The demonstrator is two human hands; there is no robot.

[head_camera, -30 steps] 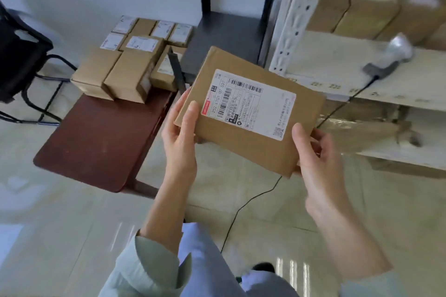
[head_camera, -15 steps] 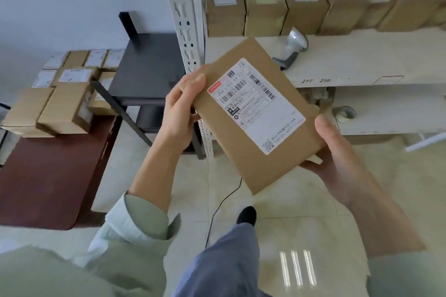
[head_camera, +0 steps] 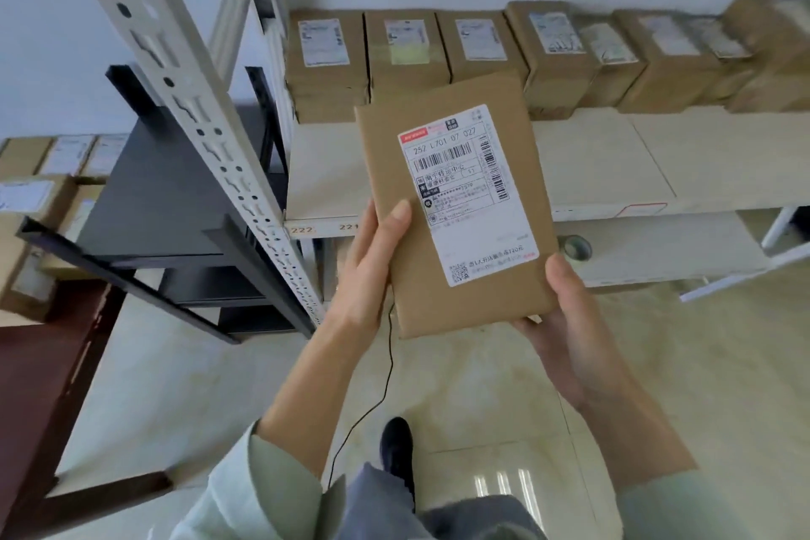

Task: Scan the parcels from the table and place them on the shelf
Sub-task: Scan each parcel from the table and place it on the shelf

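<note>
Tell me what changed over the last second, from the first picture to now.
The person turned from the table toward the shelf, which now fills the view. The parcel was rotated from slanted to nearly upright, label still facing up, and brought in front of the shelf. The scanner seen earlier is now out of sight. Unchanged: the left hand and right hand still grip the parcel by its lower edges, and the row of boxes sits on the shelf.

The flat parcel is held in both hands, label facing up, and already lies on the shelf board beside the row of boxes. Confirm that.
Not quite. The head view shows the flat parcel held in the left hand and right hand, label facing up, but it is off the shelf board, in the air in front of it. The row of boxes stands at the back of that board.
</note>
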